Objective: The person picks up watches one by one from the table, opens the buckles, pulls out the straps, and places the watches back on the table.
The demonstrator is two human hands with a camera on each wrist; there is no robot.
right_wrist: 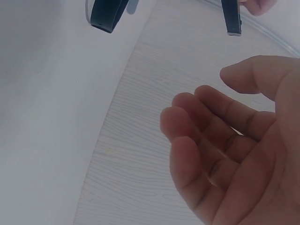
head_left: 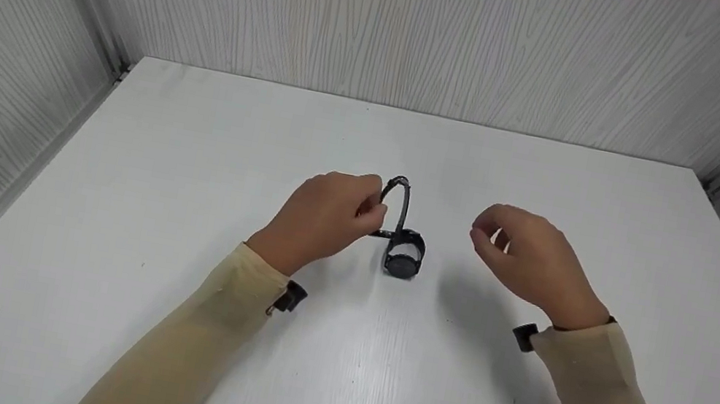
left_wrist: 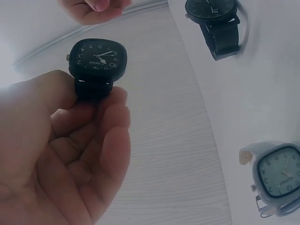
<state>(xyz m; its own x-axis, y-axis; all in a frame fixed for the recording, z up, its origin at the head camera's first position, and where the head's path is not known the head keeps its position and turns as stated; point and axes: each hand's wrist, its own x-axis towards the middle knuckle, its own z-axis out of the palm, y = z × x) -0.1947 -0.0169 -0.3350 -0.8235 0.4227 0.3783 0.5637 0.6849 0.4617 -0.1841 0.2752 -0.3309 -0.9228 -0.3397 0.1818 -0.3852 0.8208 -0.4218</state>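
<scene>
My left hand (head_left: 331, 215) pinches a black watch by its strap (head_left: 405, 204), off the table. In the left wrist view this watch (left_wrist: 98, 60) shows a rounded square dial with white numerals, its strap between thumb and fingers. Another black watch (head_left: 402, 266), with a round dial, rests on the table just beyond it. To the right, my right hand (head_left: 532, 254) hovers with loosely bent fingers, holding nothing. The right wrist view shows its thumb apart from the fingers, near the hanging strap end (right_wrist: 232, 18).
A pale watch (left_wrist: 281, 173) with a square dial lies on the table in the left wrist view; I cannot make it out in the head view. The white table (head_left: 329, 374) is bounded by grey wood-grain panels (head_left: 391, 22) at the back and sides.
</scene>
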